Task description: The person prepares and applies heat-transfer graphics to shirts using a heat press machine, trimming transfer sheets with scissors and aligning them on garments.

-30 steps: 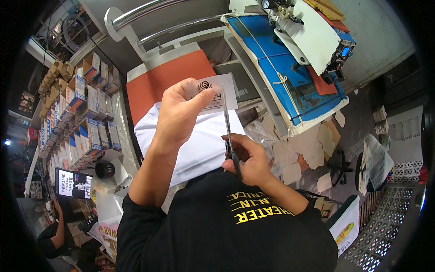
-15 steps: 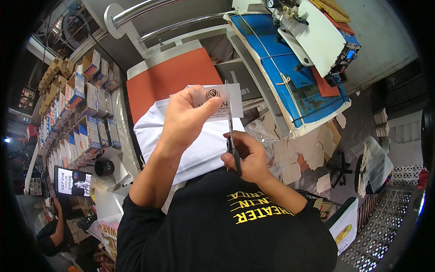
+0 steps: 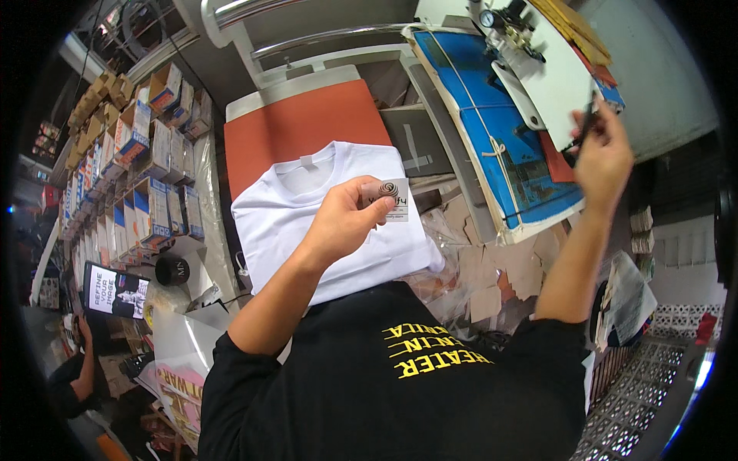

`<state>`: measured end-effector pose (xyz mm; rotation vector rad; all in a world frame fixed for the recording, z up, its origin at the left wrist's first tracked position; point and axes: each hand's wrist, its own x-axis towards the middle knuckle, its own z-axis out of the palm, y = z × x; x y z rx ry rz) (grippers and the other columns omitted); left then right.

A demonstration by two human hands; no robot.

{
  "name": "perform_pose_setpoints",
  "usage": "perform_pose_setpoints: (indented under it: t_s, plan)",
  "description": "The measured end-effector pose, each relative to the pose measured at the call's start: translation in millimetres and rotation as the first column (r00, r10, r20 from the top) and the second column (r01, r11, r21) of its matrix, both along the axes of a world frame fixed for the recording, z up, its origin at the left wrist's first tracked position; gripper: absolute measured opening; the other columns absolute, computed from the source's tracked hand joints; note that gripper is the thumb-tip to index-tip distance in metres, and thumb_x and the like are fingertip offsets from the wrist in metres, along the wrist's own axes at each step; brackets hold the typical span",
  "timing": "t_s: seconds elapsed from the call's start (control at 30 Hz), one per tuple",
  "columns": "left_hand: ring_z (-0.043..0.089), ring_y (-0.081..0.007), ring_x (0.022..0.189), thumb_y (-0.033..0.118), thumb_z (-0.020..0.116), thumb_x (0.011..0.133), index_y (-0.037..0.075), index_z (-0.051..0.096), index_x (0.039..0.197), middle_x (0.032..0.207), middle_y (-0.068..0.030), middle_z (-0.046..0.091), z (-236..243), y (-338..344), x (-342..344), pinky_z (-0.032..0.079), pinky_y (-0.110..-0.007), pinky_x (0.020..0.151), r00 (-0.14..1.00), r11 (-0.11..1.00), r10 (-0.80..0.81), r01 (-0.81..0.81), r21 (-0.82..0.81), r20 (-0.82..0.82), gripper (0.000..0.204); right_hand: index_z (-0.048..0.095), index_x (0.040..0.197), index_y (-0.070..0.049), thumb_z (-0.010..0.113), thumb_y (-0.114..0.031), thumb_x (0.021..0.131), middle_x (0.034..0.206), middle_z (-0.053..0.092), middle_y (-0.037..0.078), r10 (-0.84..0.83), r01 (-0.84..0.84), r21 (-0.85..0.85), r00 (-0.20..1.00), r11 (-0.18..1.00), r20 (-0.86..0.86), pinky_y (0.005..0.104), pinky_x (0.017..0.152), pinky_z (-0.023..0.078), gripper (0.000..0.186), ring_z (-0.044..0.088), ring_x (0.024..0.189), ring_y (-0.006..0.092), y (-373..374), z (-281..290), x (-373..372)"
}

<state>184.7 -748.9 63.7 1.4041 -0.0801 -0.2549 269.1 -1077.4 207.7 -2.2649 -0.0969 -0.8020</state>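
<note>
Now left grip (image 3: 344, 221) pinches one label (image 3: 390, 201); right grip (image 3: 603, 157) closed on, seemingly, scissors (image 3: 584, 127).

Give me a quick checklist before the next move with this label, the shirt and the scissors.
1. Label gripped in left hand: ok.
2. Shirt flat on the orange pad, collar toward the far side: ok.
3. Label over the shirt: ok; touching the cloth: cannot tell.
4. Scissors held in right hand, away from the shirt: ok.
5. Scissors blades closed: cannot tell.
</note>
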Motion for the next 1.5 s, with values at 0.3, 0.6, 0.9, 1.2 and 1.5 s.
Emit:
perform_pose_setpoints:
  t_s: [0.3,0.6,0.9,1.2,1.5]
  plan:
    - [0.06,-0.0084,0.073,0.01,0.073,0.089,-0.002,0.071,0.093,0.085,-0.0035,0.068,33,68,-7,0.048,-0.023,0.068,0.986,0.985,0.159,-0.156,-0.069,0.048,0.013,0.057,0.131,-0.004,0.072,0.004,0.083,0.096,0.061,0.005,0.788,-0.514,0.618,0.523,0.595,-0.325,0.0271,0.078,0.056,0.051,0.064,0.085,0.0126,100,-112,-67]
    - [0.061,-0.008,0.072,0.015,0.077,0.084,-0.003,0.071,0.089,0.081,-0.0036,0.069,92,79,10,0.049,-0.023,0.066,0.995,0.974,-0.099,0.094,0.207,0.014,0.02,0.054,0.131,-0.004,0.085,-0.018,0.08,0.099,0.059,0.005,0.92,-0.399,0.844,0.303,0.36,-0.249,0.0291,0.08,0.055,0.061,0.061,0.092,0.0127,129,-139,-149]
    - [0.064,-0.0084,0.071,0.013,0.076,0.083,-0.005,0.07,0.087,0.081,-0.0067,0.072,103,49,29,0.051,-0.022,0.066,0.967,0.896,-0.252,0.245,0.371,-0.029,0.019,0.054,0.129,0.002,0.086,-0.025,0.08,0.096,0.061,0.008,0.841,-0.445,0.739,0.445,0.506,-0.307,0.0292,0.071,0.056,0.064,0.061,0.085,0.0124,122,-139,-161]
    - [0.064,-0.0089,0.07,0.015,0.076,0.082,-0.006,0.069,0.088,0.08,-0.0062,0.071,95,31,41,0.05,-0.023,0.066,0.943,0.882,-0.332,0.321,0.346,-0.028,0.022,0.055,0.129,0.001,0.085,-0.015,0.08,0.091,0.061,0.006,0.768,-0.375,0.712,0.529,0.594,-0.362,0.0269,0.065,0.054,0.06,0.06,0.074,0.0104,110,-147,-168]
    - [0.05,-0.0032,0.054,0.016,0.073,0.082,-0.004,0.073,0.086,0.065,0.0004,0.063,84,14,42,0.038,-0.023,0.046,0.93,0.861,-0.368,0.334,0.383,0.016,0.02,0.062,0.118,0.002,0.087,-0.014,0.077,0.08,0.057,0.0,0.741,-0.378,0.754,0.638,0.537,-0.208,0.0212,0.055,0.039,0.05,0.049,0.065,0.004,111,-154,-165]
